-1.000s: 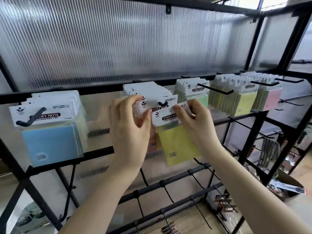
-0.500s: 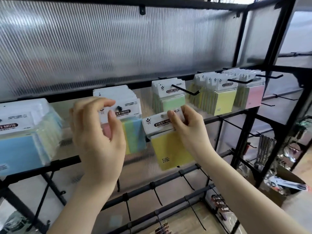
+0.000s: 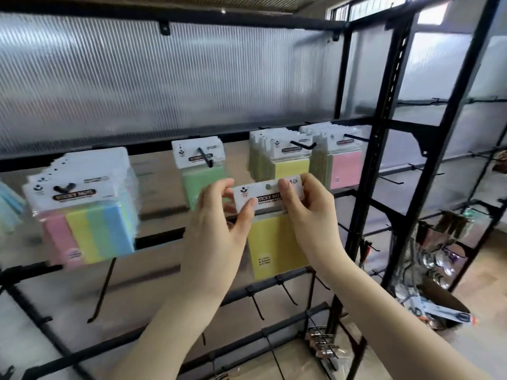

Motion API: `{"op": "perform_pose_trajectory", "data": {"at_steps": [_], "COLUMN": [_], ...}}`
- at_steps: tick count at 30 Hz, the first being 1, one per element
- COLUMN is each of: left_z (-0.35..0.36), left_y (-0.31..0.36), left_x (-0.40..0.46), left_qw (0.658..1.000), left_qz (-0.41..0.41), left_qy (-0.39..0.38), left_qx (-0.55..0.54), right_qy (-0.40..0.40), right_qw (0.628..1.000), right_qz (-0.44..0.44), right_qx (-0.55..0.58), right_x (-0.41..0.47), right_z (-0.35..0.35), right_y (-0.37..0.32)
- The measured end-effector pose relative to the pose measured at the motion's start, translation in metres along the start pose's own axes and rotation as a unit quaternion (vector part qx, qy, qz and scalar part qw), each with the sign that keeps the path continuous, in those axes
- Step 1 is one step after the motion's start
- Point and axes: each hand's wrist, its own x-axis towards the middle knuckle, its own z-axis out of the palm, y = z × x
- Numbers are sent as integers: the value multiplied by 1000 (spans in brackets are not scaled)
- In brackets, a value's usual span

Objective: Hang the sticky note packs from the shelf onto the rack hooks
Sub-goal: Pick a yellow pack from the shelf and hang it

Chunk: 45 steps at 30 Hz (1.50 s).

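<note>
A yellow sticky note pack with a white header card hangs in the air in front of the rack. My left hand pinches the header's left end and my right hand pinches its right end. The header's round hole shows between my thumbs. Behind it, on black hooks, hang green packs, yellow packs and pink packs. Further left hang multicolour packs. The held pack is level with the gap between the green and yellow rows, below their hooks.
Black rack bars with bare hooks run below the packs. A black upright post stands to the right. Beyond it hang metal utensils; a cardboard box sits on the floor. Ribbed translucent panels back the rack.
The view has swung right along the rack. My left hand left the multicolour packs and now pinches the yellow pack's header; both hands carried it right, past the green packs.
</note>
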Motion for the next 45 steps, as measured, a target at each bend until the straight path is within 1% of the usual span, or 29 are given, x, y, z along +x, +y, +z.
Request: {"op": "perform_pose_trajectory", "data": {"at_steps": [3, 6, 9, 12, 15, 18, 21, 27, 30, 34, 38, 40, 45], "left_z": [30, 57, 75, 87, 95, 100, 107, 114, 114, 118, 123, 125, 130], "left_y": [18, 31, 39, 42, 41, 34, 28, 21, 15, 1, -13, -20, -38], "left_x": [5, 11, 24, 42, 60, 76, 86, 92, 91, 90, 90, 91, 89], "left_qw": [1000, 999, 999, 999, 998, 997, 994, 990, 988, 995, 995, 994, 994], "left_qz": [-7, 6, 36, 24, 21, 16, -3, 12, 15, 33, 55, 54, 18], "left_qy": [-17, 5, 20, 13, -14, -28, -30, -18, -22, 4, 76, 94, 100], "left_qx": [-19, -36, -14, -26, -57, -73, -102, -136, -155, -96, -20, -20, -31], "right_qy": [10, -33, -62, -54, -26, -18, -20, -9, -17, -23, 1, 8, -8], "right_qw": [1000, 999, 998, 998, 999, 1000, 1000, 1000, 1000, 1000, 999, 997, 988], "right_qz": [-8, -8, -3, -8, -24, -13, -3, -1, 0, 2, -2, -1, -15], "right_qx": [8, -17, -10, 8, 6, 11, -1, -4, -9, -9, -48, -77, -151], "right_x": [9, 18, 30, 46, 64, 81, 92, 102, 102, 100, 101, 100, 98], "right_z": [-27, -47, -63, -72, -75, -74, -70, -63, -60, -54, -48, -45, -36], "right_y": [1, 3, 7, 9, 13, 20, 29, 39, 44, 53, 62, 66, 73]}}
